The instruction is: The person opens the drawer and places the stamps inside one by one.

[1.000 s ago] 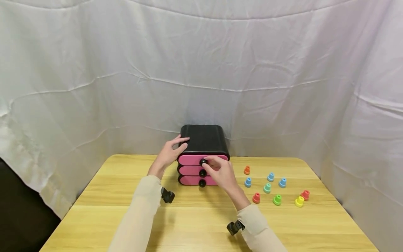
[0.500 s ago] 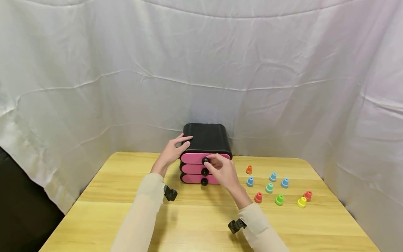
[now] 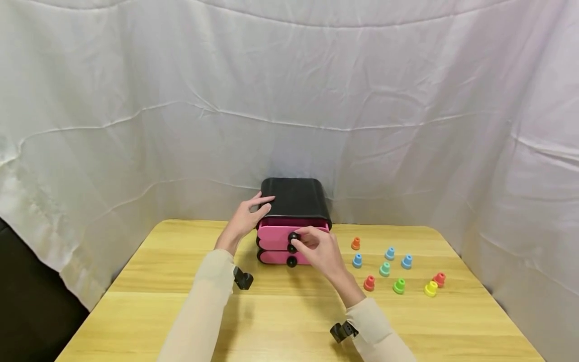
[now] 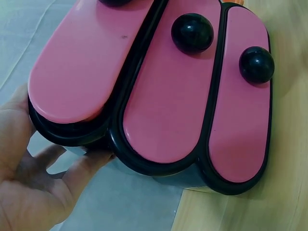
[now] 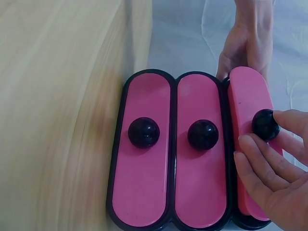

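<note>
Here the drawer unit (image 3: pixel 294 221), a black shell with three pink drawer fronts stacked one above another, stands at the middle of the surface's (image 3: pixel 289 317) far edge, its back toward the white cloth (image 3: pixel 289 100) that encloses the scene. The left hand (image 3: pixel 246 217) lies against the unit's upper left corner, fingers spread over the top edge and thumb down the side; the left wrist view shows the palm and fingers wrapped round the rounded end of the shell. This hold appears to serve as a brace, so that the light unit does not slide toward the person under a pull. The right hand (image 3: pixel 318 249) has its grip closed on the top knob (image 3: pixel 294 236), thumb and fingertips pinching the black ball, as the right wrist view confirms. The top drawer (image 3: pixel 276 236) stands proud of the two below it, partly drawn out, with a dark gap showing under the shell's lid. The middle knob (image 3: pixel 292 248) and bottom knob (image 3: pixel 291 261) are untouched, and their drawers sit flush. Toward the surface's right edge, well apart from the unit, small coloured pegs (image 3: pixel 384 269) stand upright in a loose cluster: orange, blue, teal, red, green and yellow. They lie within reach of the right hand.
</note>
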